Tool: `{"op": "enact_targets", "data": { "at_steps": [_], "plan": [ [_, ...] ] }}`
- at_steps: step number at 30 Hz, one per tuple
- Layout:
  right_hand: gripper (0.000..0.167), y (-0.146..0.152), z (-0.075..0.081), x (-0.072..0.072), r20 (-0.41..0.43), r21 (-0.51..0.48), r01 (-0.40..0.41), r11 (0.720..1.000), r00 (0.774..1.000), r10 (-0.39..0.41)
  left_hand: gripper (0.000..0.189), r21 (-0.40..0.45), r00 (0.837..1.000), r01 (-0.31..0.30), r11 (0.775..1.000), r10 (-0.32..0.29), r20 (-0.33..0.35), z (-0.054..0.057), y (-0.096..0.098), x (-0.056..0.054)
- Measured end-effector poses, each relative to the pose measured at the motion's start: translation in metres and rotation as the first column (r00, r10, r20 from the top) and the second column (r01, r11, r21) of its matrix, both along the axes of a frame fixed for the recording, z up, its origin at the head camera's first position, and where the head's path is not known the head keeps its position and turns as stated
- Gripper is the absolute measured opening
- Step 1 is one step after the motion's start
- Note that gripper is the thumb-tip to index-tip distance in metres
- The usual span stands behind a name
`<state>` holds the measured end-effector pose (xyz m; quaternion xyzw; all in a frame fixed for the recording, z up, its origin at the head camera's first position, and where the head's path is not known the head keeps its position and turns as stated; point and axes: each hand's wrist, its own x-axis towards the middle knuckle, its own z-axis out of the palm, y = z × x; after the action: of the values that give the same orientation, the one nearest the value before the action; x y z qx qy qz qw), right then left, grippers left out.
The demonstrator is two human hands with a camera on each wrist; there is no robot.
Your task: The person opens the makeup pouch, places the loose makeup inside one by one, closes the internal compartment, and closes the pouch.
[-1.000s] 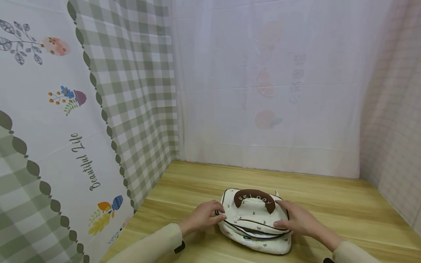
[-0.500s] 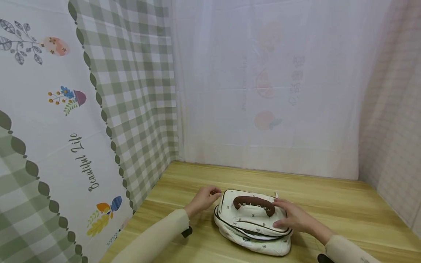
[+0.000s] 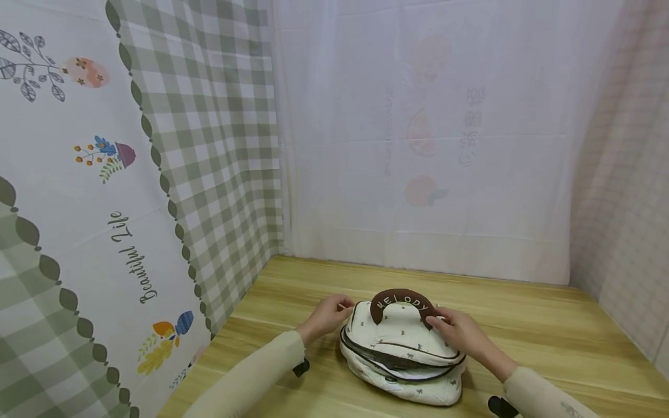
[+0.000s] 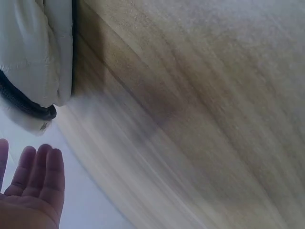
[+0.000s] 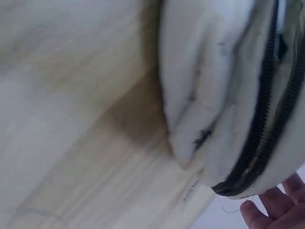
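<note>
A white padded cosmetic bag [image 3: 366, 334] with small bow prints stands on the table. Its dark zipper [image 5: 259, 114] gapes along the front, with the inside hardly visible. A brown handle [image 3: 401, 296] lettered MELODY stands upright on the lid. At the bag's back left corner, my left hand [image 3: 325, 318] brings thumb and index finger together on the zipper line, seemingly pinching the pull, which is hidden; the other fingers [image 4: 53, 176] stay extended in the left wrist view. My right hand [image 3: 464, 332] pinches the handle's right end.
The wood-grain table [image 3: 303, 281] extends around the bag. A green checked cloth [image 3: 209, 145] hangs at left, a pale white curtain [image 3: 340, 174] behind, and another faintly checked cloth [image 3: 627, 203] at right.
My left hand has gone from the bag's left side to its back left corner, and the zipper gap now reaches round that side. My right hand has moved from the lid onto the handle.
</note>
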<state>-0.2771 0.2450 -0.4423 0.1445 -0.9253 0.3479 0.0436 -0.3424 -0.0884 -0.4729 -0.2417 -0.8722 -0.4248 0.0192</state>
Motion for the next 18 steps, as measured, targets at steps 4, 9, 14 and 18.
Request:
{"op": "enact_targets", "data": {
  "at_steps": [4,9,14,18],
  "plan": [
    [0.042,-0.002,0.003,-0.002,-0.022,-0.013,0.012,1.000,1.000,-0.012,0.020,0.063,0.997,0.024,0.998,-0.029,0.072,0.001,0.002,0.003],
    [0.044,-0.001,0.006,0.001,-0.022,-0.039,0.015,0.999,1.000,-0.016,0.026,0.136,0.988,0.016,0.991,-0.036,0.147,0.004,0.004,0.008],
    [0.044,0.001,0.007,0.005,0.001,-0.076,-0.009,0.997,1.000,0.009,0.027,0.175,0.990,0.007,0.984,-0.031,0.135,0.007,0.002,0.015],
    [0.041,0.003,0.002,0.010,-0.027,-0.054,-0.055,0.997,0.998,0.054,0.026,0.193,0.986,0.044,0.980,-0.074,0.147,0.005,-0.003,0.025]
  ]
}}
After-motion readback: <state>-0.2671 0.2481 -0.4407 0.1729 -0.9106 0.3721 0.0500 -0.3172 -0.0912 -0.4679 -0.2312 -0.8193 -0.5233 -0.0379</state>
